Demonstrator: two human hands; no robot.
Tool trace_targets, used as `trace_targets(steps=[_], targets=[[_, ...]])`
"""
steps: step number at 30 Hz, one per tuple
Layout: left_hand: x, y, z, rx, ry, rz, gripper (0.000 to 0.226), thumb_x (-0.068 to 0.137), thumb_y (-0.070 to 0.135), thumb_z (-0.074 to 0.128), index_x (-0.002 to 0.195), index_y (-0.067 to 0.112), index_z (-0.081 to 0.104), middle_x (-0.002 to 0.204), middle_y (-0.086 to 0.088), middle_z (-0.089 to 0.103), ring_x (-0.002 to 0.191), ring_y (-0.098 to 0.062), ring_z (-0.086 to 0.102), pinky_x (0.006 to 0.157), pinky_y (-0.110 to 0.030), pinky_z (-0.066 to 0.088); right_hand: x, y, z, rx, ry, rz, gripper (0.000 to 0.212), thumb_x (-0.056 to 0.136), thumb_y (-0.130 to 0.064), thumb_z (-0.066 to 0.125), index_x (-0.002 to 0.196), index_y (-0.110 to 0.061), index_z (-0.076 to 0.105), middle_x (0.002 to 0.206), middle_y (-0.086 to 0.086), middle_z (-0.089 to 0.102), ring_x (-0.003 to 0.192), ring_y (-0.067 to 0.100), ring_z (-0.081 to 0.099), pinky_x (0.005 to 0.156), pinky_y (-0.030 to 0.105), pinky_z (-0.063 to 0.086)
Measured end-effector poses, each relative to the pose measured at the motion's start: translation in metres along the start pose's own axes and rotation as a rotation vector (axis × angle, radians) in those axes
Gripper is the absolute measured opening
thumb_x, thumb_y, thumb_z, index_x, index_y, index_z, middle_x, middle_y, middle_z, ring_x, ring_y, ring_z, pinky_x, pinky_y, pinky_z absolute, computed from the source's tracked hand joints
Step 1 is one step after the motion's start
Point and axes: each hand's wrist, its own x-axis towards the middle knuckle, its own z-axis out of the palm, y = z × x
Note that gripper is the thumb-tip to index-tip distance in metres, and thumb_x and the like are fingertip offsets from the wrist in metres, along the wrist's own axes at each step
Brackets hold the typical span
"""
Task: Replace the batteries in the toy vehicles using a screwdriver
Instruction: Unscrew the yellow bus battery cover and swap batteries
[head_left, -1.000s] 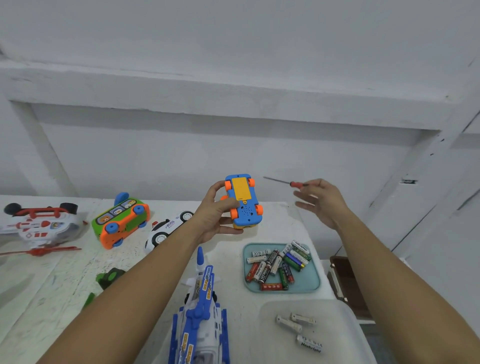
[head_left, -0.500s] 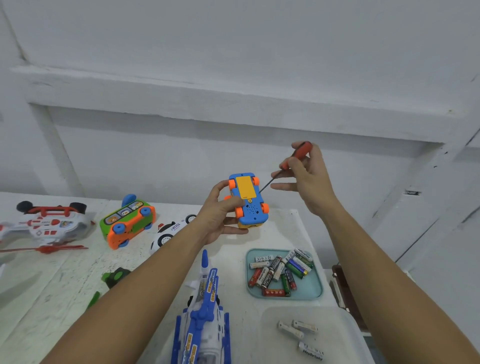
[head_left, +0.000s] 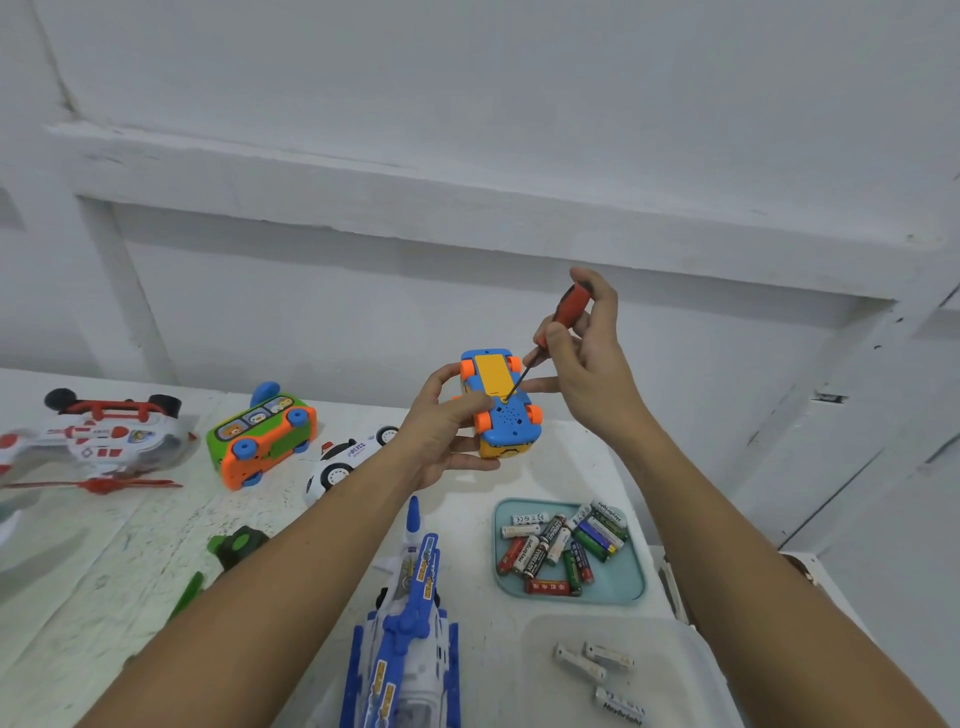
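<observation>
From the head view, our left hand (head_left: 441, 421) grips the car (head_left: 506, 415) belly-up in the air above the table (head_left: 156, 545), thumb laid on its underside. Our right hand (head_left: 587, 364) pinches the red handle of the screwdriver (head_left: 570, 306). Its tip rests at the near end of the yellow cover (head_left: 493, 374), where we take the screw to be; the screw head is too small to make out. We judge the step to be loosening that cover screw.

To do it well, we should bring the slanted shaft in line with the screw, press in lightly before turning, and roll the handle between fingertips and thumb in small turns. The left hand should brace the car so it does not twist with the tool. A freed screw could easily drop, so holding the car lower over the table would help. Batteries (head_left: 561, 545) lie in the tray (head_left: 623, 590), nearer us than the car
</observation>
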Motion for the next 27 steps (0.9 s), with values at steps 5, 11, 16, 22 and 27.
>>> trace_targets(steps=[5, 11, 16, 22, 27], targets=[[0.0, -0.001, 0.0, -0.007, 0.004, -0.005, 0.046, 0.089, 0.01, 0.067, 0.122, 0.037, 0.05, 0.106, -0.02, 0.069, 0.084, -0.038, 0.073, 0.064, -0.052, 0.06, 0.0, -0.001, 0.001, -0.018, -0.001, -0.002, 0.048, 0.102, -0.005, 0.038, 0.142, -0.026, 0.02, 0.095, 0.014, 0.048, 0.085, 0.028, 0.066, 0.069, 0.04, 0.062], [-0.001, -0.001, 0.0, -0.008, 0.003, -0.013, 0.045, 0.088, 0.01, 0.067, 0.117, 0.039, 0.051, 0.108, -0.02, 0.068, 0.084, -0.038, 0.073, 0.063, -0.052, 0.06, 0.0, 0.0, 0.001, -0.03, 0.001, 0.006, 0.048, 0.101, -0.006, 0.038, 0.141, -0.027, 0.021, 0.097, 0.017, 0.047, 0.082, 0.024, 0.066, 0.069, 0.042, 0.062], [-0.001, 0.0, 0.002, -0.01, 0.007, -0.012, 0.043, 0.089, 0.01, 0.067, 0.115, 0.04, 0.052, 0.108, -0.02, 0.068, 0.081, -0.036, 0.074, 0.061, -0.05, 0.06, 0.001, 0.0, 0.001, -0.037, -0.001, -0.016, 0.05, 0.101, -0.004, 0.038, 0.142, -0.026, 0.021, 0.097, 0.022, 0.048, 0.08, 0.022, 0.065, 0.067, 0.037, 0.062], [-0.003, 0.0, 0.002, -0.004, 0.005, -0.011, 0.04, 0.088, 0.009, 0.068, 0.108, 0.041, 0.054, 0.107, -0.021, 0.068, 0.082, -0.037, 0.074, 0.063, -0.05, 0.06, 0.0, -0.004, 0.001, -0.092, -0.053, -0.089, 0.046, 0.1, -0.006, 0.04, 0.13, -0.036, 0.023, 0.095, 0.019, 0.049, 0.077, 0.023, 0.066, 0.066, 0.037, 0.062], [-0.004, 0.0, 0.002, -0.03, 0.022, -0.003, 0.043, 0.087, 0.008, 0.068, 0.112, 0.04, 0.054, 0.114, -0.02, 0.066, 0.083, -0.038, 0.073, 0.063, -0.05, 0.06, 0.001, -0.012, 0.003, -0.148, -0.07, -0.111, 0.046, 0.098, -0.011, 0.05, 0.114, -0.05, 0.032, 0.104, 0.005, 0.054, 0.083, 0.02, 0.067, 0.068, 0.042, 0.061]])
